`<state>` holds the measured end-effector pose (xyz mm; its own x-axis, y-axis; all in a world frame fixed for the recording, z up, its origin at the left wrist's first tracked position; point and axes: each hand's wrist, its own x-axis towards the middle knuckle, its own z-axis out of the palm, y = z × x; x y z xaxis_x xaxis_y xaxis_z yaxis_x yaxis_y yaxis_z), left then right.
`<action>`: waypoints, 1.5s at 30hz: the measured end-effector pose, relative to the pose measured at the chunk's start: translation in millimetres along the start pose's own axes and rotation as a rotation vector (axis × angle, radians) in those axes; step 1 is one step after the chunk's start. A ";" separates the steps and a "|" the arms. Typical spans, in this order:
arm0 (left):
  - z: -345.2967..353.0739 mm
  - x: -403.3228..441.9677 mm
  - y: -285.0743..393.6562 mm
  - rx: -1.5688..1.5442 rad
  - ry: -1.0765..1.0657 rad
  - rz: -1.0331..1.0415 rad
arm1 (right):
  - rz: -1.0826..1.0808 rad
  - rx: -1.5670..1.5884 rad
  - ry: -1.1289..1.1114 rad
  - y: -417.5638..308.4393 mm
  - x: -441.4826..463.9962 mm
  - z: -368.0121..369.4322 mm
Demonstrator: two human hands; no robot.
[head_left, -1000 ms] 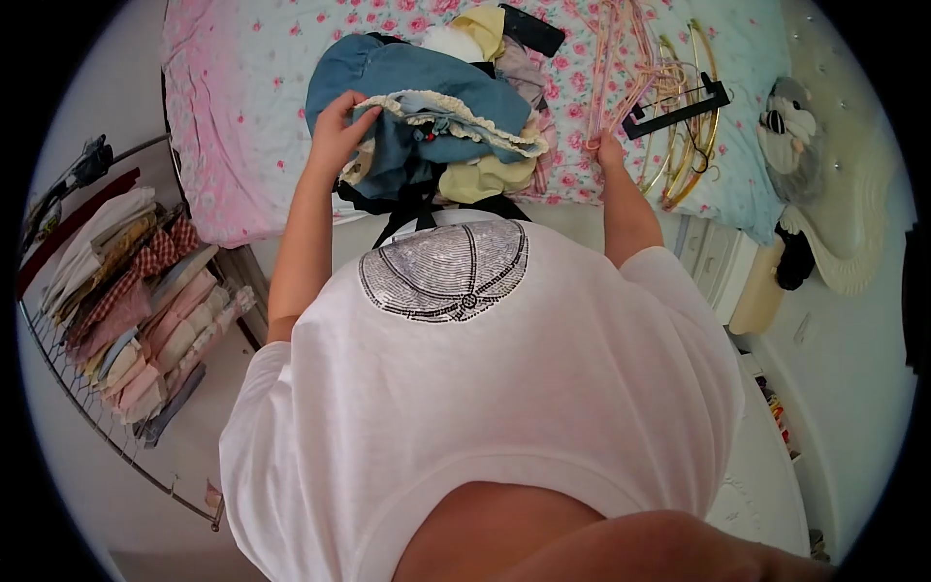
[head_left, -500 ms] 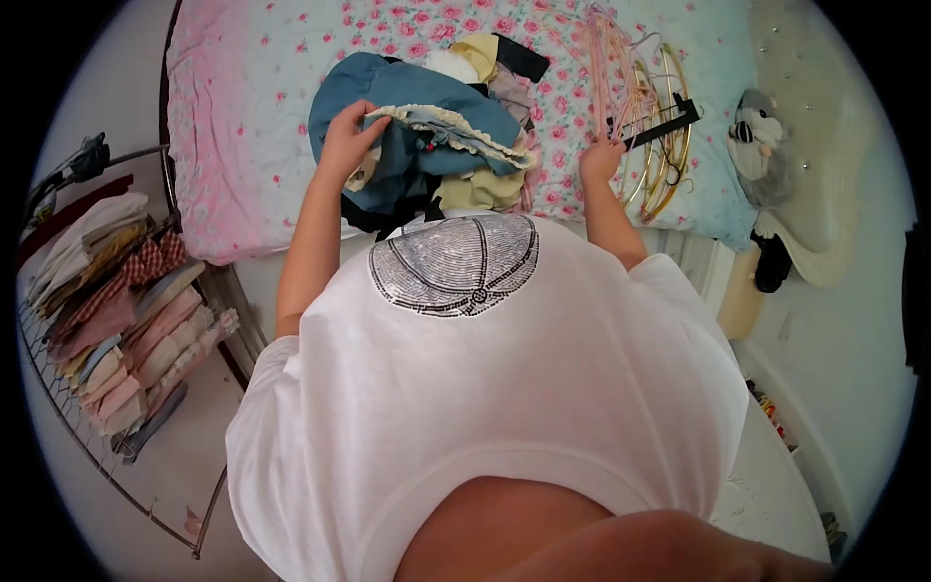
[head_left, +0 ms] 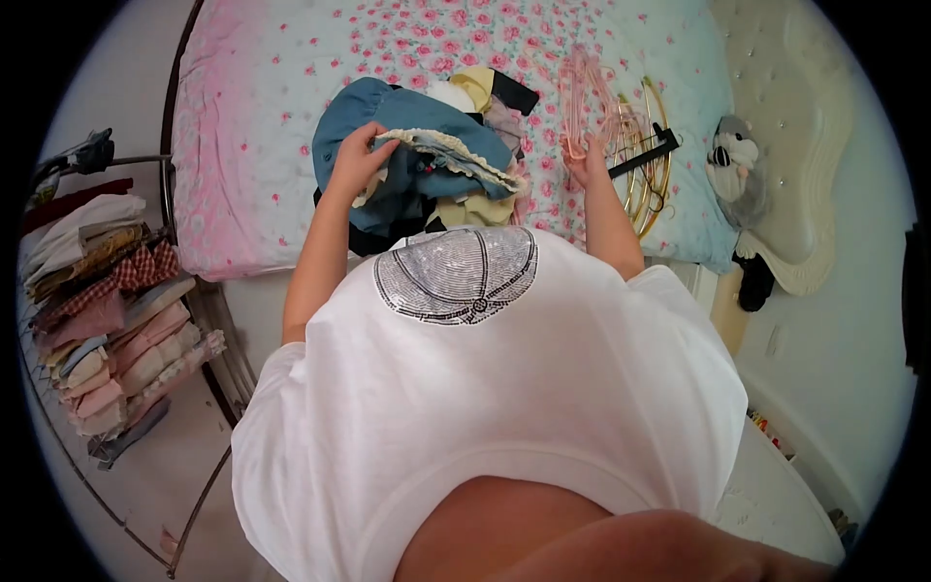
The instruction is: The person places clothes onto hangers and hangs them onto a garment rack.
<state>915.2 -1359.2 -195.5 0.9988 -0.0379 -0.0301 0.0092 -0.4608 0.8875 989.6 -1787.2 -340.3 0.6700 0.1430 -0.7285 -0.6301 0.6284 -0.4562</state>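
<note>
My left hand (head_left: 359, 160) is closed on the cream ruffled edge of a blue garment (head_left: 407, 112), which lies bunched on the bed. More of the pile shows around it: a yellow piece of clothing (head_left: 473, 211) near me and a dark piece (head_left: 514, 92) at the far side. To the right, my right hand (head_left: 584, 165) has its fingers around pink hangers (head_left: 585, 97); how many it grips I cannot tell. Gold hangers (head_left: 659, 184) and a black hanger (head_left: 645, 155) lie just right of that hand.
A floral bedspread (head_left: 262, 145) covers the bed under everything. A grey plush toy (head_left: 734, 170) rests by the padded headboard (head_left: 795, 126) at right. On the left stands a metal rack (head_left: 170, 160) hung with several clothes (head_left: 136, 310).
My right hand has shifted left, and the pink hangers have moved left with it, away from the gold ones. My left hand keeps its hold on the blue garment.
</note>
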 end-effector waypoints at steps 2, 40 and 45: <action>1.5 -1.5 -4.9 -0.048 0.006 -0.007 | 0.023 -0.047 -0.116 -6.5 5.2 -8.6; -8.5 -12.4 2.6 0.087 0.027 0.005 | -0.098 0.496 -0.110 34.7 10.8 58.6; -7.0 -11.8 -3.9 0.040 0.024 0.007 | -0.043 0.753 -0.266 18.2 20.3 71.9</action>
<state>903.7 -1350.8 -195.4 0.9997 -0.0202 -0.0122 0.0006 -0.4959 0.8684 1019.9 -1717.9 -326.7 0.8187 0.2245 -0.5285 -0.2306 0.9715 0.0555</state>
